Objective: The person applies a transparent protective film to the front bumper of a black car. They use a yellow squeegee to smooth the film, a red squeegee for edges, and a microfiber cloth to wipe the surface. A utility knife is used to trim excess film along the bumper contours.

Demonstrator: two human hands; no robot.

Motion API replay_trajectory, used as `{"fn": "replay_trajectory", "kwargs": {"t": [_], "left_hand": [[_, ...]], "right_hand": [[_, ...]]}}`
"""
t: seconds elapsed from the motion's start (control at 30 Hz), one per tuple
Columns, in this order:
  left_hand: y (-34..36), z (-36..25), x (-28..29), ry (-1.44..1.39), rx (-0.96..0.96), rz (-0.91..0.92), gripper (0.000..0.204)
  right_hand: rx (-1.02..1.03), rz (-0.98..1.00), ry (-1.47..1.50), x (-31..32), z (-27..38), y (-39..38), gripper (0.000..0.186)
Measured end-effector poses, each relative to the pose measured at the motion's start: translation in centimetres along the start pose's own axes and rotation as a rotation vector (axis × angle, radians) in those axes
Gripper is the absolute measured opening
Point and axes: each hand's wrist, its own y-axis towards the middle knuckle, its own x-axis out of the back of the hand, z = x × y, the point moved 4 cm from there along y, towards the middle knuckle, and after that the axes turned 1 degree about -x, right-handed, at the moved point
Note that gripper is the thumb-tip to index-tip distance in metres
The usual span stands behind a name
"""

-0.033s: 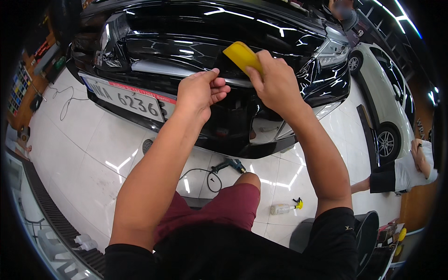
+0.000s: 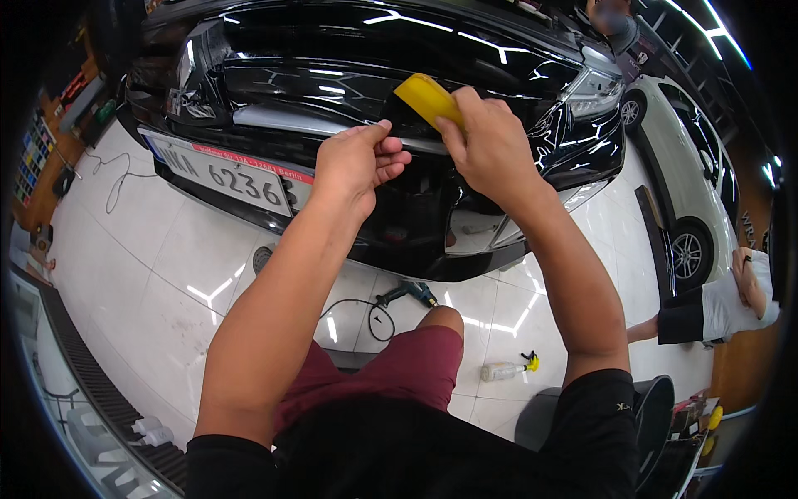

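Note:
A yellow squeegee [image 2: 428, 98] is gripped in my right hand [image 2: 492, 145], its wide end tilted up and left over the glossy black bumper [image 2: 291, 81] of a car. To its left, my left hand [image 2: 353, 166] is closed, fingers curled and the thumb by the index finger. Whatever it pinches, if anything, is too small or dark to make out. Below and left of that hand sits a white licence plate [image 2: 220, 176] with a red strip. Farther left, crumpled glossy film [image 2: 199, 79] stands off the bumper. A clear headlight [image 2: 592, 93] lies to the right.
On the tiled floor below are a corded heat gun [image 2: 409, 293] and a spray bottle [image 2: 503, 371] with a yellow head. A dark bin [image 2: 652, 424] stands by my right arm. A white car [image 2: 686, 158] and a person with folded arms [image 2: 727, 303] are at right.
The squeegee and my right hand have shifted very slightly to the left. My left hand stays where it was.

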Motion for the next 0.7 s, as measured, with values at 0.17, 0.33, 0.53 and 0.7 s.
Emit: {"fn": "replay_trajectory", "kwargs": {"t": [0.17, 0.33, 0.53, 0.7], "left_hand": [[0.0, -0.1, -0.2, -0.020, 0.023, 0.040, 0.015], [0.0, -0.3, -0.2, -0.048, 0.022, 0.048, 0.018], [0.1, -0.3, -0.2, -0.052, 0.055, 0.058, 0.023], [0.5, -0.4, -0.5, -0.073, 0.086, 0.116, 0.021]], "right_hand": [[0.143, 0.019, -0.084, -0.8, 1.0, 0.7, 0.013], [0.164, 0.083, -0.142, -1.0, 1.6, 0.9, 0.011], [0.118, 0.162, -0.160, -1.2, 2.0, 1.4, 0.012], [0.134, 0.186, -0.204, -2.5, 2.4, 0.9, 0.014]]}}
